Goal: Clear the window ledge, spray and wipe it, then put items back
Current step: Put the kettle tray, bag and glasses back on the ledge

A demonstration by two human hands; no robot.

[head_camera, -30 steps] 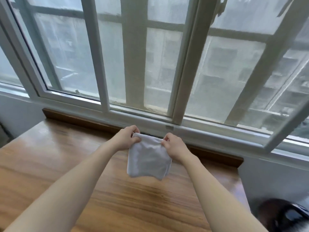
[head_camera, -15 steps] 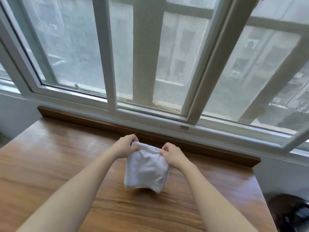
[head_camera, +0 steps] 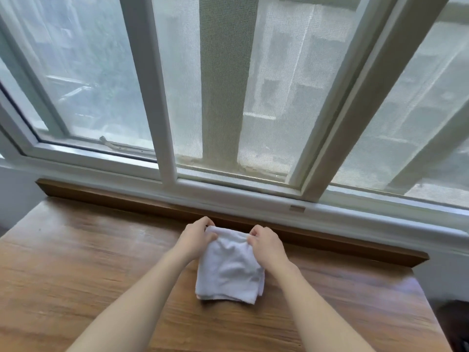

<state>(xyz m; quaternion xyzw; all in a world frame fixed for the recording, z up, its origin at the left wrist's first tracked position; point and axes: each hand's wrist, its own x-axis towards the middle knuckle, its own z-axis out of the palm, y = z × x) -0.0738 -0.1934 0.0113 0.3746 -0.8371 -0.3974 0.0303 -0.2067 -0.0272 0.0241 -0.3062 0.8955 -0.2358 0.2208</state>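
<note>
1. The left hand [head_camera: 194, 240] pinches the upper left corner of a folded white cloth [head_camera: 229, 270], fingers curled over the far edge and thumb on the near side.
2. The right hand [head_camera: 266, 246] pinches the upper right corner the same way, fingers curled tight on the fabric.
3. The two hands sit close together, with only the top edge of the cloth stretched between them; that edge is bunched and slightly sagging.
4. The cloth hangs down from the hands toward the viewer; its lower edge looks to be at or just above the wooden ledge [head_camera: 76, 262], though whether it touches cannot be told. Layered folds show at the lower right corner.
5. The cloth is around the middle of the ledge, near the back, just in front of the raised wooden strip [head_camera: 114, 199] that runs along the rear edge.
6. Behind that strip sits the white window frame [head_camera: 228, 194], with screened panes above.
7. Bare wood stretches to the left of the hands as far as the ledge's left edge, and to the right as far as its right edge, where the surface drops away to a dark floor area.
8. Both forearms reach in from the near edge, angled toward each other.
</note>
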